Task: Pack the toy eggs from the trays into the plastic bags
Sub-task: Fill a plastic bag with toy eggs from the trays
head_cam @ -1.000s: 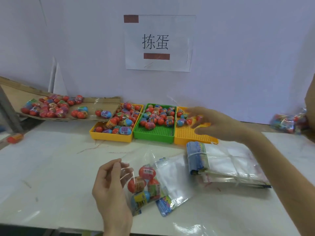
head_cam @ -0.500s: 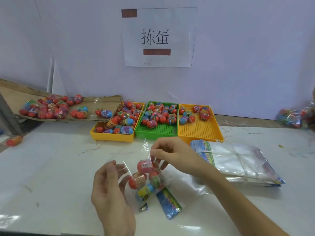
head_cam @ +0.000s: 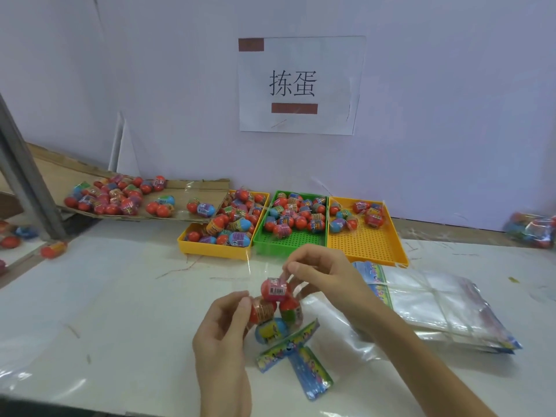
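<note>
Nearest me, my left hand (head_cam: 224, 323) pinches the clear bag (head_cam: 278, 314) of toy eggs above the table (head_cam: 120, 296); my right hand (head_cam: 323, 276) seems to pinch its top. Beyond sit three trays (head_cam: 365, 243) holding loose eggs (head_cam: 293, 212).

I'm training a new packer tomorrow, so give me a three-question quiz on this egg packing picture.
1. True or false: the green tray sits between two yellow trays.
2. Which tray holds the fewest toy eggs? A) left yellow tray B) green tray C) right yellow tray
3. What are the left hand and right hand holding?

Key
1. True.
2. C.
3. A clear plastic bag holding toy eggs; the right hand pinches its top, the left hand grips its side.
</note>
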{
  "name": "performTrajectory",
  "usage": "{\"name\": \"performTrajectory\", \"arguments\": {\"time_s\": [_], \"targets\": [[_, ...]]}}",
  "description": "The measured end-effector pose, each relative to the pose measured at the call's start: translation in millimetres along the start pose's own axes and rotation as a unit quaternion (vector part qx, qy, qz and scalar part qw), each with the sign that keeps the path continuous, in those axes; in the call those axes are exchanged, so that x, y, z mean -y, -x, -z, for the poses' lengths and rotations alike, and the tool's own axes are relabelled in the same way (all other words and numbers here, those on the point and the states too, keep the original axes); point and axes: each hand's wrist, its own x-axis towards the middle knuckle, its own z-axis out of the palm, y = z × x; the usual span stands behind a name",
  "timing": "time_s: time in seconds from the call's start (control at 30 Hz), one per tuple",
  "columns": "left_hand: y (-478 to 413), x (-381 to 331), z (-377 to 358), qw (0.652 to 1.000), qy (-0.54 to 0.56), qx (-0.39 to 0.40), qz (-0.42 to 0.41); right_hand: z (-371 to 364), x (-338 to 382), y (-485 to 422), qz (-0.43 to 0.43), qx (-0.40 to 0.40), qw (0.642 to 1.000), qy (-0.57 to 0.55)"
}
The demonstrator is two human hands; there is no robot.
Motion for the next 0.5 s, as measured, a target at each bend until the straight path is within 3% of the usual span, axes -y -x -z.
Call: {"name": "performTrajectory", "arguments": {"time_s": [0.23, 0.5], "targets": [[3.7, -5.7, -2.1, 0.997, 0.058, -0.039, -0.027, -3.4, -0.2, -0.2, 0.005, 0.007, 1.000, -0.003], [4.9, -10.4, -2.4, 0.996, 0.094, -0.005, 0.007, -6.6, -3.6, -2.8, 0.012, 0.019, 0.998, -0.061]]}}
